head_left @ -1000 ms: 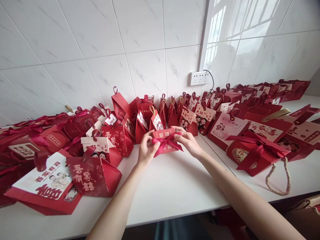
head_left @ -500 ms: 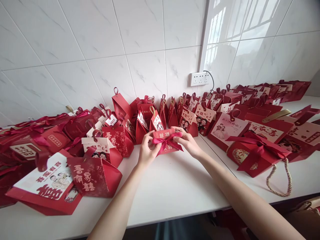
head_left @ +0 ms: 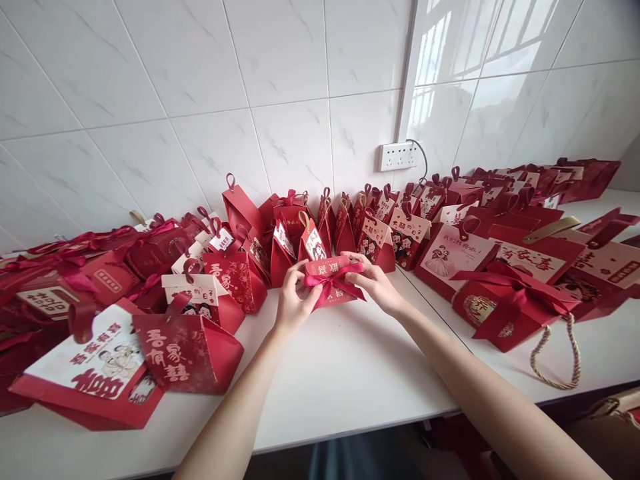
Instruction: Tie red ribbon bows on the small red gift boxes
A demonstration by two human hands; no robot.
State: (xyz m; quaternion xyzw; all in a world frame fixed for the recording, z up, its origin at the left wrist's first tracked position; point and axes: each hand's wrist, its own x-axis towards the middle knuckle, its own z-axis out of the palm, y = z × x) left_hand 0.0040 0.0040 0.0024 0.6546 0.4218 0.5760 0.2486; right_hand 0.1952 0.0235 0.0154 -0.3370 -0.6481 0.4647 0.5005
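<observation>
Changes slight. Ribbon bow [head_left: 329, 283] on small red box [head_left: 326, 267]: lower left tail sits slightly closer to box middle than one second ago; right loop, by right hand [head_left: 379, 285], shows a bit fuller. Camera view dips slightly midway, now nearly back.

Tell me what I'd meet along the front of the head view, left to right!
Red paper box with white picture flap, dark-red box with pale writing, left hand, small red ribbon-tied box, right hand, wide red bow-tied box.
</observation>
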